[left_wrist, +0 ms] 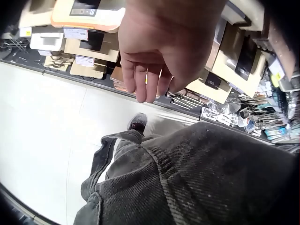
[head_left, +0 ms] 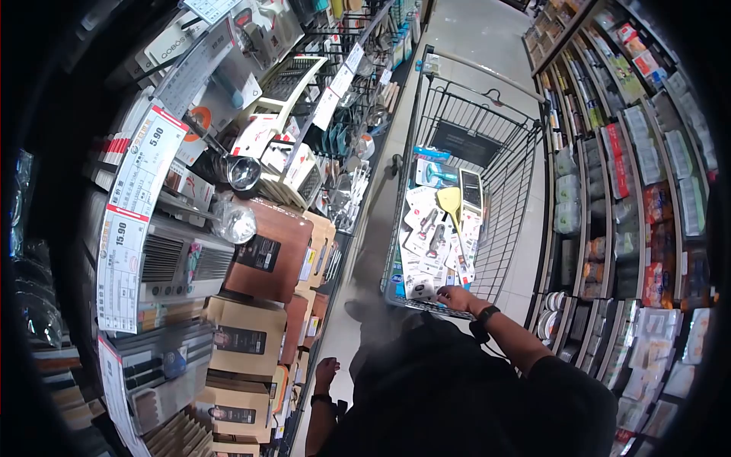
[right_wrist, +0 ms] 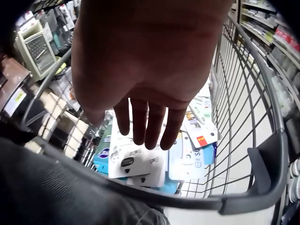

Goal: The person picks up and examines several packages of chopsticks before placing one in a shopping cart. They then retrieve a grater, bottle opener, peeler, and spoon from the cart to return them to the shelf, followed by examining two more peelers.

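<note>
My right hand (head_left: 454,297) is over the near end of a wire shopping cart (head_left: 525,190). In the right wrist view its fingers (right_wrist: 153,126) hang down, slightly bent and holding nothing, above white carded packages (right_wrist: 136,161). Inside the cart, a yellow paddle-shaped item (head_left: 449,200) with a long handle lies on more carded packages. A white-framed item (head_left: 472,186) and a blue pack (head_left: 435,174) are farther along. Low at my side hangs my left hand (head_left: 327,371). In the left wrist view its fingers (left_wrist: 140,84) are loosely curled with nothing in them, near the shelf of boards.
Boxed cutting boards (head_left: 236,335) and hanging ladles (head_left: 244,174) line the shelf on the left, with price labels (head_left: 141,183) along its edge. On the right stands a shelf of packaged goods (head_left: 655,198). The pale tiled floor (head_left: 464,30) runs ahead between them.
</note>
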Tool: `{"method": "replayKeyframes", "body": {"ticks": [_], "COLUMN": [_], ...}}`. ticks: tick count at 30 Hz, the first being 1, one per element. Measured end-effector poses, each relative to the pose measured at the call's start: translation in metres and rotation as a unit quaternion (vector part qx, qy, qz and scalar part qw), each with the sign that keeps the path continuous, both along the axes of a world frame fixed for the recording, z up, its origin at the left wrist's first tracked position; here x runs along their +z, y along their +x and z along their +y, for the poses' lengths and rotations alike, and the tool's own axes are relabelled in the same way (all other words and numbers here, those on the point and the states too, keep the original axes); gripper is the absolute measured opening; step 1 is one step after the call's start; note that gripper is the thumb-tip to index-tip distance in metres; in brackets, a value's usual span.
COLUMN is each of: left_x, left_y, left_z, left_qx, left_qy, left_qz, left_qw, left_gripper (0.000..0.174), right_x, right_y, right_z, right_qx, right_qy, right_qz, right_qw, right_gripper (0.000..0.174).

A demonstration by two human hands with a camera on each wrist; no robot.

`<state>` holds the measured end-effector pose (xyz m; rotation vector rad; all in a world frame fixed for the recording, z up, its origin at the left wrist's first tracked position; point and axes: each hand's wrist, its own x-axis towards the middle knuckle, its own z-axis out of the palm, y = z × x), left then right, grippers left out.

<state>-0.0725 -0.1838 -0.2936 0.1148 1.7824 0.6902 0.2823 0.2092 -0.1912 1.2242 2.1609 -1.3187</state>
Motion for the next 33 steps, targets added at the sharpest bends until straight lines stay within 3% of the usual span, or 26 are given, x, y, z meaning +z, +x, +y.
{"method": "replayKeyframes", "body": {"ticks": [6,9,11,14,17,19,22,29,31,33], "left_x": [-0.019,-0.021,-0.021,-0.021,-0.011,-0.005,-0.013,0.010,0.000,0.023], "left_y": [-0.011,-0.015,-0.014,-0.021,-0.019,-0.024,-0.026,0.009,0.018,0.029], "left_z": [0.010,0.020,0.021,0.024,0.033,0.039,0.049,0.113,0.127,0.170], "left_qx": [-0.030,-0.043,-0.059,-0.105,-0.085,-0.091,-0.073,-0.093,-0.252,-0.220], "left_qy": [0.001,0.007,-0.006,-0.035,-0.023,-0.032,-0.030,-0.044,0.064,0.063], "left_qz": [-0.022,-0.024,-0.010,-0.040,-0.010,-0.019,-0.023,0.004,0.153,0.123], "left_qw": [0.999,0.999,0.998,0.993,0.996,0.995,0.997,0.995,0.953,0.966], "left_gripper": [0.033,0.033,0.033,0.034,0.033,0.032,0.031,0.030,0.032,0.033], "right_x": [0.033,0.038,0.033,0.021,0.021,0.028,0.051,0.004,-0.003,-0.003], "right_y": [-0.021,-0.017,-0.016,-0.016,-0.005,0.001,0.004,0.054,0.061,0.065], "right_z": [-0.012,-0.008,0.000,0.012,0.029,0.045,0.069,0.134,0.141,0.156], "right_qx": [-0.026,0.051,0.059,0.071,0.063,0.069,-0.018,-0.004,0.019,0.051], "right_qy": [-0.057,-0.024,-0.019,0.048,0.035,-0.010,-0.139,-0.189,-0.185,-0.145], "right_qz": [0.015,0.039,0.054,-0.011,-0.002,-0.008,-0.052,-0.079,-0.080,-0.145], "right_qw": [0.998,0.998,0.997,0.996,0.997,0.998,0.989,0.979,0.979,0.977], "right_gripper": [0.061,0.073,0.067,0.056,0.055,0.061,0.084,0.091,0.087,0.080]}}
